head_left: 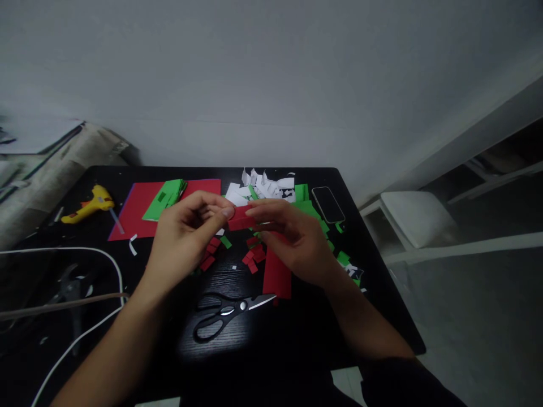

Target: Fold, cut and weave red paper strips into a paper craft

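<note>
Held up above the table is a small red piece of paper [240,219], which looks folded. My left hand [189,229] pinches its left end between thumb and forefinger. The fingers of my right hand [292,234] grip the right end, hiding part of it. Below lie small red paper pieces [254,257] and a red paper strip [278,277], partly covered by my right hand. Black-handled scissors [231,308] rest nearer to me, blades pointing right.
A yellow glue gun [95,204] lies at the left, by a red sheet [136,212] bearing folded green paper [165,199]. White scraps [271,186] are heaped behind my hands. A phone [328,204] lies at the right. A white cable [114,263] loops across the left side.
</note>
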The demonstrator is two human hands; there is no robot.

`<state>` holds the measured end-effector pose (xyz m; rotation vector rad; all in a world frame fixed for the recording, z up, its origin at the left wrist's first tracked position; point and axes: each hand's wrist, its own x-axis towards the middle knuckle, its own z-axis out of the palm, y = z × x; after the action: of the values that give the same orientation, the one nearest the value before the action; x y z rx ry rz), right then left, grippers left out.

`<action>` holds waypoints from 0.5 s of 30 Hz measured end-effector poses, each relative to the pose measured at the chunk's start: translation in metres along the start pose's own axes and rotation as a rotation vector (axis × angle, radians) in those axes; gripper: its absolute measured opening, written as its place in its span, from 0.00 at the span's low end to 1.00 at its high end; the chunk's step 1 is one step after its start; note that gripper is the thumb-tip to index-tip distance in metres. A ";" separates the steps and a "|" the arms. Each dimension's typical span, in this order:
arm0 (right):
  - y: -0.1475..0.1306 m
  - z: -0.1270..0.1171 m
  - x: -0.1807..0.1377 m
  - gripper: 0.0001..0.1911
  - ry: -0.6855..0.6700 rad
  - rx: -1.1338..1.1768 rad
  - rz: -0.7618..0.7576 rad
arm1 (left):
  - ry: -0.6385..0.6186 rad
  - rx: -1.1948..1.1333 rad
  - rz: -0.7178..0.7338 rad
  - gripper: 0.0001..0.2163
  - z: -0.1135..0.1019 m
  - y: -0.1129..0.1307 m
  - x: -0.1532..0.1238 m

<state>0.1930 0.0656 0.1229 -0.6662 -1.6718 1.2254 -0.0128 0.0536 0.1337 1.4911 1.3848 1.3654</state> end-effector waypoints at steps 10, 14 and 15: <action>0.005 -0.001 0.002 0.10 0.108 -0.226 -0.152 | -0.052 -0.083 0.024 0.04 0.005 0.001 -0.003; 0.003 0.000 0.003 0.10 0.148 -0.244 -0.153 | -0.047 -0.069 0.071 0.04 0.003 0.000 -0.006; 0.003 0.000 0.003 0.09 0.161 -0.243 -0.154 | -0.054 -0.057 0.081 0.03 0.003 0.000 -0.006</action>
<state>0.1913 0.0692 0.1213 -0.7473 -1.7167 0.8454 -0.0091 0.0479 0.1317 1.5495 1.2545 1.3923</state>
